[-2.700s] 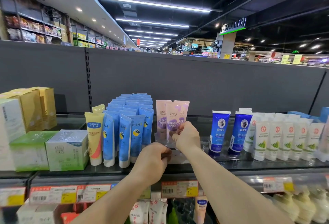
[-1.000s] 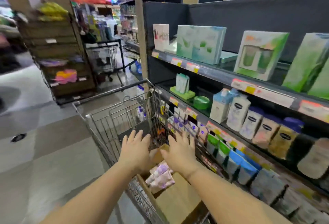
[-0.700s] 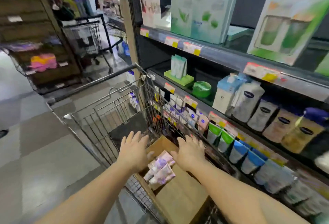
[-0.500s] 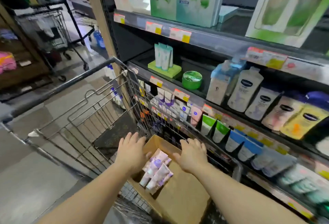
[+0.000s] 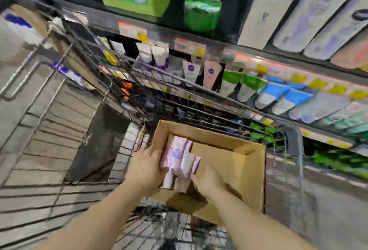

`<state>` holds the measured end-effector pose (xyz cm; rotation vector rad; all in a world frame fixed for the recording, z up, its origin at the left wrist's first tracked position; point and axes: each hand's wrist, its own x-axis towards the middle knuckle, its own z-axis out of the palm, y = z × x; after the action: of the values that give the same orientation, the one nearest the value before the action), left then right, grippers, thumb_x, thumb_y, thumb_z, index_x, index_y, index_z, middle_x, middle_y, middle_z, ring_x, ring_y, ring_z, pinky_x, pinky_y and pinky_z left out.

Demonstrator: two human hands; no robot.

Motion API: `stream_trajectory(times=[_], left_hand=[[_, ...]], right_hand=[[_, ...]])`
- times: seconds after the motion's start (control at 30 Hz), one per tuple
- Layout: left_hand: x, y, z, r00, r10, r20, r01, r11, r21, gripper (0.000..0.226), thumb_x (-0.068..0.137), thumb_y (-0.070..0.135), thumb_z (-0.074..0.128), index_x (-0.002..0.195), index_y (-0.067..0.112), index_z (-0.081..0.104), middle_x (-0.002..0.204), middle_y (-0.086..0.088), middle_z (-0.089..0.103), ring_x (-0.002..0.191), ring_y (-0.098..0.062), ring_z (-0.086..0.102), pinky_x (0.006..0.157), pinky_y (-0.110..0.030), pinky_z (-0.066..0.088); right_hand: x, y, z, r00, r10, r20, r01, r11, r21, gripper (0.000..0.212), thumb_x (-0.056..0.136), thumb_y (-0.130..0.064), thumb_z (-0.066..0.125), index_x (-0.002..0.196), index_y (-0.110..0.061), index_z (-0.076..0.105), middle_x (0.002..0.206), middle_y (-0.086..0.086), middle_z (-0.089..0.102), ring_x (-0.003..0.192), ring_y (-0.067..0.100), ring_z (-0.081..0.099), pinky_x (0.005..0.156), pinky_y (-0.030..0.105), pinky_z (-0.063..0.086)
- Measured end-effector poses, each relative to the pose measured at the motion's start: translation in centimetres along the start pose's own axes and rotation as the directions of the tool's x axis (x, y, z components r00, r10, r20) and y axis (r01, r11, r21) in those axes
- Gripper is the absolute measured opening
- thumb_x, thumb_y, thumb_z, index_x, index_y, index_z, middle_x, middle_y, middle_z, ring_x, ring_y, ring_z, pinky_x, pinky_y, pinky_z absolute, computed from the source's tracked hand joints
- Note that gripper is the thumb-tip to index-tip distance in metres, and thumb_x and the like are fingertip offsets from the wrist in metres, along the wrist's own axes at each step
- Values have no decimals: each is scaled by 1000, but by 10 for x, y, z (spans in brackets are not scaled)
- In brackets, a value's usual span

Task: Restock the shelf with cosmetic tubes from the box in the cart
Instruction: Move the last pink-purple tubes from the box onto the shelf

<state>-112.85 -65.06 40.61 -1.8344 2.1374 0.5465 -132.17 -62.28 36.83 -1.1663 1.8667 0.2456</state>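
Pink tubes point(image 5: 178, 162) between two hands.

A shop aisle for cosmetics, a wire shopping cart point(image 5: 59, 94) standing beside dark shelves point(image 5: 199, 37), coloured price labels point(image 5: 316, 83) along the shelf edges, rows of tubes point(image 5: 247, 88) and bottles point(image 5: 310, 17) on display, a green jar point(image 5: 202, 11)
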Motion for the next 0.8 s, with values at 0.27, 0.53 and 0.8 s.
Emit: stream_trajectory(times=[0.27,0.53,0.8], left_hand=[[38,-22,69,996,30,82,-26,999,-45,56,84,54,50,134,28,49,142,0,49,132,-27,40,110,-40,32],[52,-24,83,997,46,-62,-48,998,-30,38,86,45,61,119,25,65,136,-4,57,131,-29,44,109,-42,38],[48,5,51,869,59,491,410,468,-783,50,86,46,69,128,27,50,111,10,69,97,-6,66,86,-23,51]], right_hand=[[65,-4,94,981,189,45,-194,964,182,65,85,-40,62,140,-22,32,133,6,53,119,29,56,89,36,51],[84,-4,101,986,165,17,-158,901,404,60,85,-22,69,136,-26,37,118,-1,59,104,24,61,82,36,56],[55,-2,40,915,-230,332,-268,267,925,27,97,-9,56,123,-16,59,119,4,70,112,21,65,98,39,51]])
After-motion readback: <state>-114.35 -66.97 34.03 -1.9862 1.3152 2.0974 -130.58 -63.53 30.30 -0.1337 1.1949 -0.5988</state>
